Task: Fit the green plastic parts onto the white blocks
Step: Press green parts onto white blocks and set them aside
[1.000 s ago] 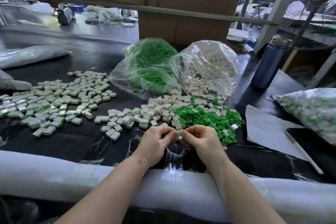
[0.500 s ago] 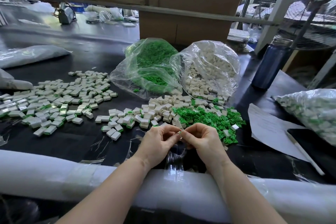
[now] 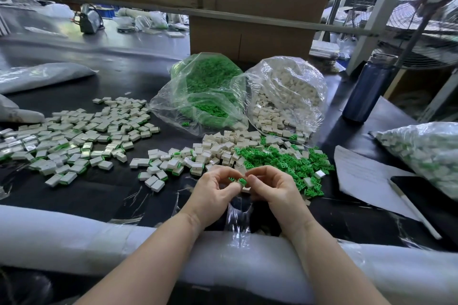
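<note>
My left hand [image 3: 214, 192] and my right hand [image 3: 271, 189] meet fingertip to fingertip just above the black table. Between them they pinch a small white block with a green part [image 3: 242, 181] on it. Another green part [image 3: 231, 179] shows inside the curled fingers of my left hand. Just behind my hands lies a heap of loose green parts [image 3: 285, 162], with loose white blocks [image 3: 220, 147] to its left. Blocks with green parts fitted [image 3: 74, 138] are spread over the left of the table.
Two open clear bags stand behind the heaps, one of green parts [image 3: 208, 91] and one of white blocks [image 3: 287, 94]. At the right are a blue bottle [image 3: 369, 89], a filled bag [image 3: 426, 153], paper [image 3: 359, 173] and a pen [image 3: 416, 213]. A white foam roll [image 3: 74, 235] pads the near edge.
My fingertips have spread a little, so the green part on the block and the one in my left hand now show. Both hands stay in the same spot.
</note>
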A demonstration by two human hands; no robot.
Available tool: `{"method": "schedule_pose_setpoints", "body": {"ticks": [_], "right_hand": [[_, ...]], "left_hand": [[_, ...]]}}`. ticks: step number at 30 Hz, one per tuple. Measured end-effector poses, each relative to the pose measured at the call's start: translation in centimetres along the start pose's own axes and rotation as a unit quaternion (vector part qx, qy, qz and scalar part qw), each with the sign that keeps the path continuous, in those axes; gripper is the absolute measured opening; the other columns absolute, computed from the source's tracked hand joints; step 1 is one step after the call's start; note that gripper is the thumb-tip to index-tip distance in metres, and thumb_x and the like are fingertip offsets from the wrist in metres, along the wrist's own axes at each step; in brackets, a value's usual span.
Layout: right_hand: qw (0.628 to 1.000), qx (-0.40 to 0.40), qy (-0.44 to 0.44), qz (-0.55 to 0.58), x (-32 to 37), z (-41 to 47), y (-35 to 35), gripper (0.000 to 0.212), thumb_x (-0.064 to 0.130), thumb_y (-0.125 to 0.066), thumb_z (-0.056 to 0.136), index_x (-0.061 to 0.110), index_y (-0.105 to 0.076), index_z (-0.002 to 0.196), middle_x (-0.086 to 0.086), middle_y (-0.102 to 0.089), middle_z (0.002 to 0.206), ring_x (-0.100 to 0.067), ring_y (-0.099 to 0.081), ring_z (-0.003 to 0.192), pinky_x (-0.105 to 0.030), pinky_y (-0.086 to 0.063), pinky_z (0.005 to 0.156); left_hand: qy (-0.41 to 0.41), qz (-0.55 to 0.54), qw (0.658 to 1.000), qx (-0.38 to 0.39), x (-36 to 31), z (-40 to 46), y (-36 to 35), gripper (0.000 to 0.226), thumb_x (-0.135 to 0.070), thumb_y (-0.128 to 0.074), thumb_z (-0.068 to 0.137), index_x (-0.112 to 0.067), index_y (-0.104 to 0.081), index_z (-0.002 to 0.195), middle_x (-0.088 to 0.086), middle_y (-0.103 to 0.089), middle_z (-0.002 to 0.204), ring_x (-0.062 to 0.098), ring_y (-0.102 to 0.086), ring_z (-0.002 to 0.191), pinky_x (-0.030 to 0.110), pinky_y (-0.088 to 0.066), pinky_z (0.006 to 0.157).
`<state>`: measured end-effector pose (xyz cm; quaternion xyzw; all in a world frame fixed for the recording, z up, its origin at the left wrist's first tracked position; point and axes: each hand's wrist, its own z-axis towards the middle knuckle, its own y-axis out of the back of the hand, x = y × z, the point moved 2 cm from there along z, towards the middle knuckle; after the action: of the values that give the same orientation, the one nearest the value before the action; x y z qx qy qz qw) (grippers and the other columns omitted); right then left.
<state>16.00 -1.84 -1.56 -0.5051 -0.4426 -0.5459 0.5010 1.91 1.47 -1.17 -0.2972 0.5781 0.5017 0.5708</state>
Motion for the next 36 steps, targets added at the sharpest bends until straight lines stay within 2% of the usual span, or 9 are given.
{"method": "schedule_pose_setpoints", "body": {"ticks": [2,4,7,9,12,16,24,31,36], "right_hand": [[1.0,0.013,-0.013,0.01,-0.1,0.0,-0.3,0.011,0.012,-0.061,0.086,0.004,-0.066,0.092,-0.004,-0.068,0.078,-0.012,-0.064,0.07,-0.022,-0.054,0.061],[0.999,0.04,-0.031,0.017,-0.1,0.0,-0.6,0.023,0.023,-0.058,0.084,0.004,-0.067,0.094,-0.005,-0.068,0.077,-0.013,-0.064,0.072,-0.021,-0.053,0.062],[0.996,0.081,-0.036,-0.023,0.0,-0.1,-0.8,0.036,0.036,-0.054,0.081,0.006,-0.07,0.09,-0.002,-0.068,0.072,-0.011,-0.064,0.07,-0.019,-0.051,0.063],[0.995,0.09,-0.036,-0.038,0.1,-0.2,-0.7,0.035,0.038,-0.054,0.08,0.008,-0.071,0.086,-0.002,-0.067,0.07,-0.01,-0.063,0.068,-0.017,-0.05,0.062],[0.995,0.083,-0.041,-0.039,0.1,-0.2,-0.6,0.03,0.034,-0.058,0.08,0.008,-0.071,0.086,-0.005,-0.066,0.07,-0.014,-0.059,0.068,-0.017,-0.048,0.06],[0.995,0.079,-0.043,-0.041,-0.1,-0.1,-0.5,0.02,0.015,-0.057,0.088,0.0,-0.07,0.09,-0.01,-0.062,0.07,-0.016,-0.054,0.064,-0.016,-0.046,0.056],[0.996,0.071,-0.037,-0.036,0.0,-0.2,-0.5,0.017,0.01,-0.059,0.088,0.008,-0.072,0.077,-0.002,-0.06,0.058,-0.008,-0.049,0.053,-0.016,-0.041,0.051],[0.997,0.062,-0.039,-0.039,-0.3,-0.2,-0.5,0.02,0.015,-0.06,0.087,-0.001,-0.071,0.08,-0.019,-0.057,0.068,-0.026,-0.047,0.064,-0.024,-0.039,0.053],[0.997,0.062,-0.042,-0.032,-0.3,-0.1,-0.4,0.019,0.015,-0.062,0.085,0.001,-0.072,0.078,-0.015,-0.058,0.065,-0.023,-0.048,0.061,-0.024,-0.039,0.052]], "left_hand": [[-0.004,-0.005,1.0,0.007,0.1,0.0,-0.1,0.025,-0.001,-0.061,0.084,-0.025,-0.064,0.078,0.01,-0.053,0.103,0.018,-0.058,0.082,0.014,-0.049,0.073],[-0.005,-0.005,1.0,0.021,0.1,0.0,-0.2,0.023,-0.004,-0.063,0.084,-0.026,-0.064,0.079,0.007,-0.048,0.108,0.021,-0.057,0.087,0.02,-0.05,0.079],[-0.014,0.008,0.999,0.047,0.0,-0.1,-0.4,0.018,-0.01,-0.066,0.083,-0.028,-0.064,0.08,0.001,-0.045,0.111,0.011,-0.052,0.095,0.021,-0.046,0.088],[-0.016,0.018,0.998,0.06,0.0,-0.1,-0.4,0.019,-0.012,-0.066,0.083,-0.03,-0.064,0.08,-0.002,-0.043,0.111,0.006,-0.049,0.09,0.019,-0.043,0.087],[-0.023,0.027,0.997,0.07,-0.1,-0.2,-0.5,0.021,-0.009,-0.064,0.084,-0.03,-0.062,0.08,-0.004,-0.042,0.109,-0.002,-0.047,0.075,0.009,-0.04,0.078],[-0.032,0.049,0.995,0.076,-0.1,-0.2,-0.6,0.025,-0.003,-0.061,0.083,-0.028,-0.061,0.081,-0.003,-0.043,0.107,-0.003,-0.046,0.083,0.003,-0.036,0.076],[-0.039,0.052,0.994,0.094,0.0,-0.1,-0.9,0.025,0.001,-0.057,0.083,-0.024,-0.058,0.08,-0.001,-0.042,0.106,0.0,-0.046,0.079,0.005,-0.038,0.071],[-0.044,0.057,0.992,0.103,0.1,0.0,-1.1,0.03,0.0,-0.055,0.083,-0.029,-0.056,0.077,-0.004,-0.041,0.104,0.0,-0.047,0.075,0.009,-0.042,0.062],[-0.051,0.072,0.991,0.099,0.4,0.0,-1.0,0.029,-0.002,-0.056,0.082,-0.03,-0.056,0.077,-0.005,-0.041,0.105,0.004,-0.048,0.08,0.011,-0.041,0.071]]}}
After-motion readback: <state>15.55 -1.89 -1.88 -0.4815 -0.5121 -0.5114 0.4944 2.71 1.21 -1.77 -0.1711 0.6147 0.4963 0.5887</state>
